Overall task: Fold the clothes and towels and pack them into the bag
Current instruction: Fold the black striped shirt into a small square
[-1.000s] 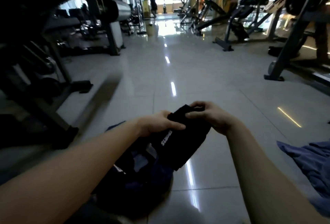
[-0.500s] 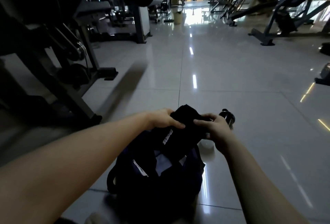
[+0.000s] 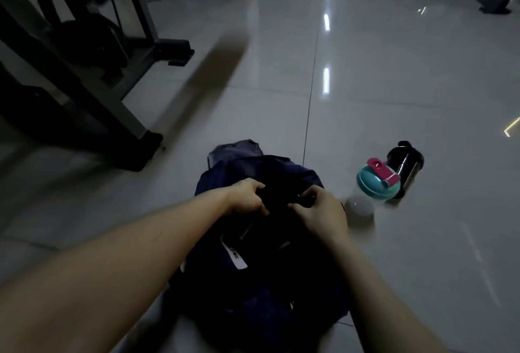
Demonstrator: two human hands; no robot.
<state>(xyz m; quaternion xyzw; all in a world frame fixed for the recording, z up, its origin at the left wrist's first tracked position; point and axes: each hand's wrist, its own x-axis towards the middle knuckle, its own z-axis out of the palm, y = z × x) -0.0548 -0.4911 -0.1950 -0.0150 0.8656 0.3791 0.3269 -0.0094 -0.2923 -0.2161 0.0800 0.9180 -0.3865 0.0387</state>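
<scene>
While the glossy grey tile floor (image 3: 394,85) carries the dark navy fabric sports bag (image 3: 261,290), the folded black garment (image 3: 278,202) sits at the bag's opening. The left hand (image 3: 246,198) and right hand (image 3: 322,213) pinch its sides with curled fingers (image 3: 253,188). It looks soft and light, so gripping both edges should keep the fold.
</scene>
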